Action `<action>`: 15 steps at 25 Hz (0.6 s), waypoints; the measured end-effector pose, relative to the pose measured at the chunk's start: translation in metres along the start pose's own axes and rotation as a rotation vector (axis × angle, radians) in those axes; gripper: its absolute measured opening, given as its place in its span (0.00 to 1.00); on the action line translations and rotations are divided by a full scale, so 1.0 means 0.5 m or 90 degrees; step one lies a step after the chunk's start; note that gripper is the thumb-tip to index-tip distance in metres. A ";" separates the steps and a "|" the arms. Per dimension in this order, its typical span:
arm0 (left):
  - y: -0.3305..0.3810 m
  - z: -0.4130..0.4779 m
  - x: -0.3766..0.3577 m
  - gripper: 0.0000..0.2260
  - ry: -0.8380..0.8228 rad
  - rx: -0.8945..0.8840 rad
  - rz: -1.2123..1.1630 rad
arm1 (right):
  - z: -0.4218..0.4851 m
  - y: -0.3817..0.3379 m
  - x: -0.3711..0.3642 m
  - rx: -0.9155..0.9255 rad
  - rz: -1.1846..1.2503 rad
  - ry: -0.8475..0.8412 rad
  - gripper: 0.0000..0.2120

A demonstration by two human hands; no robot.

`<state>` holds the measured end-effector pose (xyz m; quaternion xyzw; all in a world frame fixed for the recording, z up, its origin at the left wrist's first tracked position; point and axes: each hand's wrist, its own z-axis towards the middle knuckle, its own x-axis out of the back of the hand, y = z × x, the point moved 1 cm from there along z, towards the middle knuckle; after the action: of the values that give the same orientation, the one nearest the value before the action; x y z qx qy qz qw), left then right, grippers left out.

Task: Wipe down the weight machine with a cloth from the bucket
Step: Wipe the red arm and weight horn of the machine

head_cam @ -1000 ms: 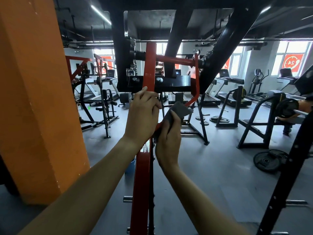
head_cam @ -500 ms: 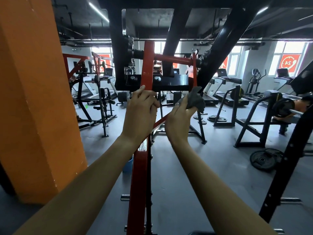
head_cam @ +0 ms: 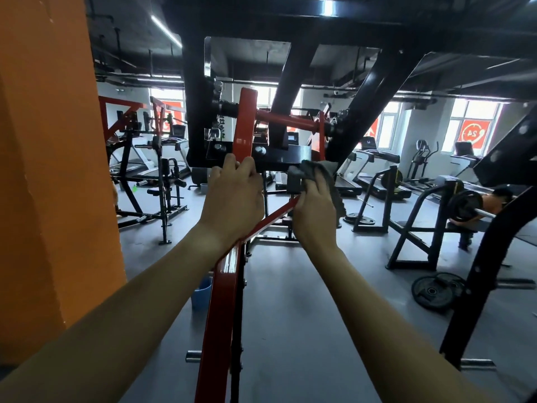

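Note:
The weight machine has a red upright arm (head_cam: 222, 309) in front of me, a thin red diagonal bar (head_cam: 273, 216) branching right, and a black frame (head_cam: 200, 112) overhead. My left hand (head_cam: 232, 199) grips the red upright arm just below the black cross plate. My right hand (head_cam: 315, 210) holds a grey cloth (head_cam: 318, 173) bunched round the upper end of the diagonal bar. A blue bucket (head_cam: 202, 292) stands on the floor left of the upright arm, partly hidden by it.
An orange pillar (head_cam: 49, 170) fills the left side. A black rack post (head_cam: 488, 257) rises at right with weight plates (head_cam: 436, 290) on the floor beside it. A person lies on a bench (head_cam: 465, 225) with a barbell at far right. Treadmills line the windows.
My right hand has slid the cloth up along the diagonal red bar, from beside my left hand toward the bar's upper right end. My left hand kept its grip on the upright arm.

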<state>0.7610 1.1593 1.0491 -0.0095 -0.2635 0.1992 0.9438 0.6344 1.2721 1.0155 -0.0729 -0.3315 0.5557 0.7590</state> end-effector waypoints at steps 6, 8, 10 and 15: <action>0.009 0.110 -0.027 0.08 -0.026 -0.053 0.072 | 0.063 0.004 0.052 0.178 -0.145 -0.069 0.19; 0.001 0.140 -0.040 0.09 -0.031 -0.067 0.075 | 0.098 0.003 0.036 0.218 -0.284 -0.124 0.16; -0.010 0.153 -0.052 0.09 -0.026 -0.068 0.038 | 0.132 0.001 0.031 0.217 -0.379 -0.168 0.13; -0.021 0.147 -0.067 0.13 0.023 -0.064 -0.050 | 0.229 -0.009 0.033 0.197 -0.438 -0.216 0.12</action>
<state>0.7019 1.1303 1.0972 -0.0501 -0.2564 0.1480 0.9539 0.5736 1.2559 1.1127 0.2501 -0.3695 0.3171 0.8369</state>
